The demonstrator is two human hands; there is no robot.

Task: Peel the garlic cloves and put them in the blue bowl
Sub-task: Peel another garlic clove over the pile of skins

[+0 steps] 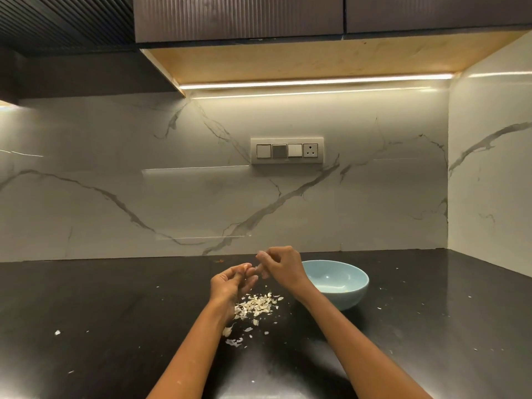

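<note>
Both hands are raised just above the dark, glossy stone bench (115, 326), near its middle and a little toward the back edge. The left hand (230, 283) is turned palm-up with its fingers curled, its fingertips pinching one end of a small pale garlic clove (257, 267). The right hand (280, 266) meets it from the other side, its fingers curled and pinching the same clove, so the clove sits between the two sets of fingertips; it is too small and blurred to tell how much skin is on it.

Directly below the hands, a loose heap of papery white garlic peels (256, 308) lies on the bench, with scattered flakes trailing toward the front edge and a few stray bits farther left and right.

The round, pale blue ceramic bowl (345, 280) stands upright on the bench just to the right of the peels, behind the right wrist, which hides part of its rim. A small yellowish speck lies inside it.

On the white marble-patterned wall behind the bench is a cream switch panel (287, 150).
</note>
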